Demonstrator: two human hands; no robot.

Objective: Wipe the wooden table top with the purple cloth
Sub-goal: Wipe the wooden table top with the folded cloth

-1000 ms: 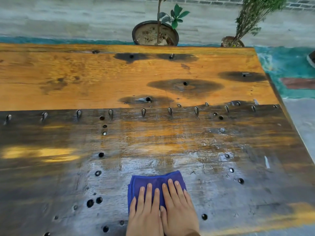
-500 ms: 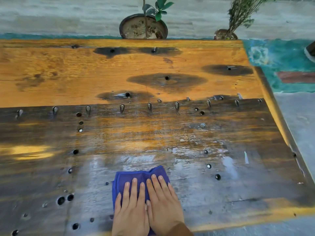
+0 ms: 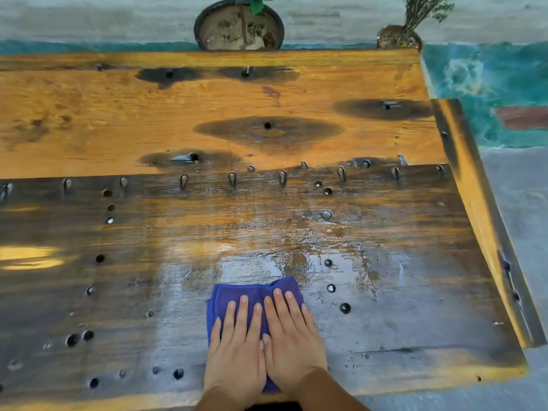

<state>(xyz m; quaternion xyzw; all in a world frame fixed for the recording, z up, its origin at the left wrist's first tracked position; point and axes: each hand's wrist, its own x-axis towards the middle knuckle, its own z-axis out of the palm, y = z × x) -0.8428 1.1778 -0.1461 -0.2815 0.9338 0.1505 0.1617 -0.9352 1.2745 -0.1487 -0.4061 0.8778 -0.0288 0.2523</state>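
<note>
Your left hand (image 3: 234, 348) and right hand (image 3: 292, 342) lie flat, palms down, side by side on the purple cloth (image 3: 255, 295); their inner edges touch, the fingers are stretched forward and only slightly spread; neither hand pinches or grips the cloth, both simply press it against the tabletop (image 3: 400, 307). The cloth is folded into a rough rectangle; its far edge and left side show beyond your fingertips, and a small strip shows between your wrists near the close edge of the tabletop; it sits on the near plank, a little right of the middle of your view.

The near part of the tabletop is dark and glossy; a wet sheen with streaks and droplets spreads ahead of the cloth and to its right; many round holes (image 3: 345, 307) dot this dark area on both sides of the cloth. A row of small metal loops (image 3: 282, 177) runs across the board where the dark wood meets the lighter, orange far plank (image 3: 89, 114); that far plank carries several dark oval stains around holes. A raised wooden strip (image 3: 480, 221) runs along the right edge of the tabletop.

Beyond the far edge stand a round pot (image 3: 238, 29) with soil and a thin stem, and further right a smaller pot (image 3: 398, 38) with a bushy twiggy plant; to the right lies a teal painted floor (image 3: 489, 78).
</note>
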